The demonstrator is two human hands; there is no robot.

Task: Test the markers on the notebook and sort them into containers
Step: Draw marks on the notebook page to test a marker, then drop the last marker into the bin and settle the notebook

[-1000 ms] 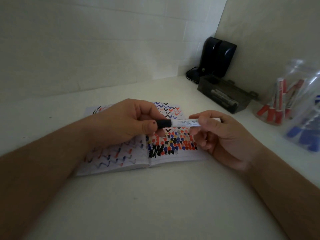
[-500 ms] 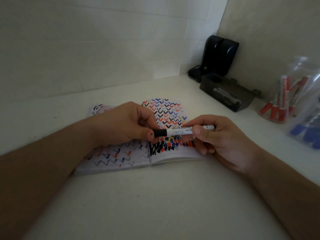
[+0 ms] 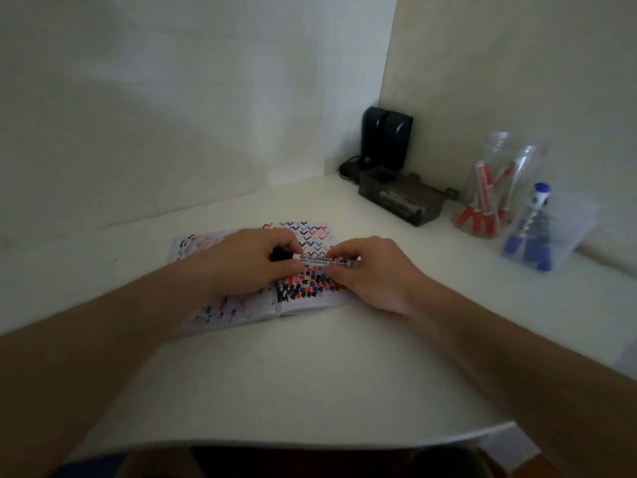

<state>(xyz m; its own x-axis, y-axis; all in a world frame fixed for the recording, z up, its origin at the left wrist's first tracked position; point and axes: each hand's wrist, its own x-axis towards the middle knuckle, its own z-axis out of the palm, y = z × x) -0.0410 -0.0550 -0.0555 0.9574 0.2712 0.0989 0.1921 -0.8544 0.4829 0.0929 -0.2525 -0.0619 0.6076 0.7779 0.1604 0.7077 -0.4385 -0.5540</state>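
Dim corner, pale walls meeting at the right rear. White table (image 3: pixel 310 374) fills the lower view. Open paper notebook (image 3: pixel 303 294) lies flat near centre, both pages covered in black, blue and red zigzags and blotches.

Both hands are over the notebook. Left hand (image 3: pixel 248 263): fingers curled round the black cap (image 3: pixel 281 255) of a white-barrelled whiteboard marker (image 3: pixel 324 262). Right hand (image 3: pixel 372 270): thumb and fingertips pinch the barrel at its other end. Marker lies level, just above the right page, printed label facing up. Whether cap is seated on the barrel or partly drawn off cannot be told; the left fingers cover the joint.

Right rear of table: dark translucent rectangular plastic tray (image 3: pixel 400 201) with marker-like items lying in it, details blurred. Behind it, in the corner, a pair of black desktop speakers (image 3: pixel 387 139), standing upright, side by side. Further right, a clear plastic jar (image 3: pixel 493 188) holding red-capped markers (image 3: pixel 482 208), caps down. Just beside it, nearer the table's right edge, a clear plastic container (image 3: pixel 551 232) holding blue-capped markers (image 3: pixel 527 246).
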